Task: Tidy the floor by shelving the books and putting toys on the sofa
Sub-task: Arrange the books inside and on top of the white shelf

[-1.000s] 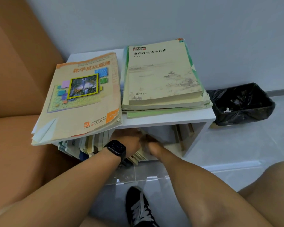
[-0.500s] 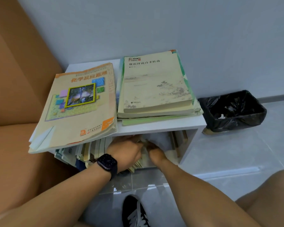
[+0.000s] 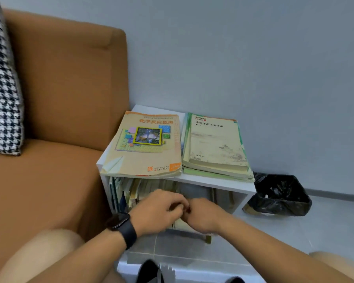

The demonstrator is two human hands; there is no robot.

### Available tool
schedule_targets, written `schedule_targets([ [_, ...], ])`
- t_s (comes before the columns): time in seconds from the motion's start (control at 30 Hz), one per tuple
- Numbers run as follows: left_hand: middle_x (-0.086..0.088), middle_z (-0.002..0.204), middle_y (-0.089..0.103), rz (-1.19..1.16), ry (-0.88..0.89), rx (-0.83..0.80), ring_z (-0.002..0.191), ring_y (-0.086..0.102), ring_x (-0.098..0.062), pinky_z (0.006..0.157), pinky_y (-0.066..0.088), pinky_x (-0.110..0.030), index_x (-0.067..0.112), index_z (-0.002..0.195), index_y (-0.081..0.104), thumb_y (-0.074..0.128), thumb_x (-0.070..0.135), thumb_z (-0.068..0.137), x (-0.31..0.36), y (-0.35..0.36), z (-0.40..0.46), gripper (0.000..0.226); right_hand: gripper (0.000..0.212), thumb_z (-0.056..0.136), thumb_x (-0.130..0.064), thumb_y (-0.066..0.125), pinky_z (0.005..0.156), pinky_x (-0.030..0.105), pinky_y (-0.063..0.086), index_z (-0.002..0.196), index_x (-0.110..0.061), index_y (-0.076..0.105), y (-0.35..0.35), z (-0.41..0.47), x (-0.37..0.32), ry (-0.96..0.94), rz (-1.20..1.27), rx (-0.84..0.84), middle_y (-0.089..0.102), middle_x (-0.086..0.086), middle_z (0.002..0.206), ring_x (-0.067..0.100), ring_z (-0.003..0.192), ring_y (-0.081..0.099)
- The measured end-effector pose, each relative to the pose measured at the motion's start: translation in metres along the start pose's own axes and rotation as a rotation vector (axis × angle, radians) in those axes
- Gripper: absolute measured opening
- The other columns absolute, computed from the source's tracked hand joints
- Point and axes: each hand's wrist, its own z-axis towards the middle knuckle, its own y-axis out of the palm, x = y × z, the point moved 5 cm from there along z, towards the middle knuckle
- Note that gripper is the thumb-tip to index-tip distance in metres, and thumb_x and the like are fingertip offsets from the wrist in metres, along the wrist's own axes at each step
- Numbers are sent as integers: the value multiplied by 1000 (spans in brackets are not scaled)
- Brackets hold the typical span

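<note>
**Operator:** At six o'clock in my view, both hands sit in front of the open compartment of the white shelf unit [image 3: 219,181]. My left hand [image 3: 157,211], with a black smartwatch [image 3: 122,225] on the wrist, has its fingers curled in; my right hand [image 3: 204,214] is curled the same way, and the knuckles of the two nearly meet.

**Colleague:** Are they gripping a book?

**Operator:** I cannot tell. The fingertips are blurred and turned away from the camera. A pale book edge [image 3: 182,223] shows just under both hands, low in the compartment, but whether either hand grips it is unclear.

**Colleague:** Where are the rest of the books?

**Operator:** Upright books [image 3: 129,190] fill the compartment toward nine o'clock of my hands, packed unevenly. On the shelf top, at twelve o'clock from the hands, lies an orange-cornered textbook [image 3: 147,148] with a framed photo on its cover, overhanging the front edge. Just beside it, toward one o'clock, a stack of cream and green books [image 3: 215,148] lies flat.

**Colleague:** And around the unit?

**Operator:** The brown sofa [image 3: 55,119] touches its nine o'clock side, with a houndstooth cushion [image 3: 2,94] far off at ten. A bin lined with a black bag [image 3: 280,195] stands on the floor at three o'clock. A black shoe [image 3: 149,271] shows at the bottom edge.
</note>
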Motion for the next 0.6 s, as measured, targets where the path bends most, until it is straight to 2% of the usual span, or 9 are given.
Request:
schedule_targets([
  [0.1, 19, 96, 71, -138, 102, 187, 90, 63, 2, 82, 50, -22, 29, 99, 72, 55, 26, 90, 20, -20, -3, 20, 19, 96, -38, 49, 86, 39, 54, 101, -29, 65, -37, -34, -19, -111, 74, 136, 71, -4, 103, 14, 92, 64],
  [0.17, 18, 95, 70, -220, 142, 368, 90, 63, 1, 82, 49, -22, 27, 97, 72, 56, 24, 89, 25, -35, -7, 18, 9, 94, -30, 52, 82, 33, 52, 94, -35, 60, -60, -43, -37, -175, 113, 279, 69, -12, 98, 9, 89, 61],
  [0.23, 19, 92, 67, -256, 154, 519, 87, 62, 1, 79, 47, -19, 24, 96, 72, 56, 21, 90, 22, -42, -9, 17, 11, 92, -30, 51, 77, 33, 50, 93, -40, 56, -75, -48, -50, -221, 56, 466, 66, -16, 93, 8, 87, 58],
  [0.33, 15, 93, 65, -227, 164, 663, 87, 62, -4, 77, 49, -24, 23, 103, 72, 57, 17, 92, 16, -54, -5, 19, 15, 95, -38, 50, 77, 31, 50, 105, -38, 61, -91, -41, -47, -236, -65, 685, 65, -17, 98, 7, 91, 57],
  [0.4, 11, 97, 63, -81, 187, 667, 92, 60, -8, 78, 49, -27, 23, 112, 69, 59, 16, 92, 17, -56, 1, 23, 18, 97, -37, 54, 80, 32, 50, 112, -36, 65, -102, -32, -32, -232, -79, 801, 64, -16, 102, 10, 95, 57],
  [0.47, 9, 112, 62, 187, 157, 594, 106, 57, -13, 88, 47, -27, 27, 124, 65, 61, 27, 92, 9, -49, 11, 32, 25, 95, -37, 61, 82, 34, 49, 118, -31, 66, -116, -21, -18, -217, -101, 895, 61, -13, 110, 15, 99, 55],
  [0.53, 10, 131, 58, 351, 55, 496, 122, 51, -14, 101, 45, -30, 35, 133, 58, 56, 44, 93, -5, -40, 20, 41, 41, 91, -47, 63, 89, 34, 47, 130, -32, 61, -124, -9, -6, -168, -129, 853, 56, -13, 125, 15, 109, 51],
  [0.6, 11, 135, 57, 403, 18, 459, 125, 50, -15, 102, 45, -33, 40, 133, 54, 48, 49, 96, -15, -34, 28, 39, 65, 87, -66, 58, 103, 36, 42, 144, -38, 46, -126, 7, 7, -84, -147, 689, 43, -14, 143, 16, 126, 42],
])
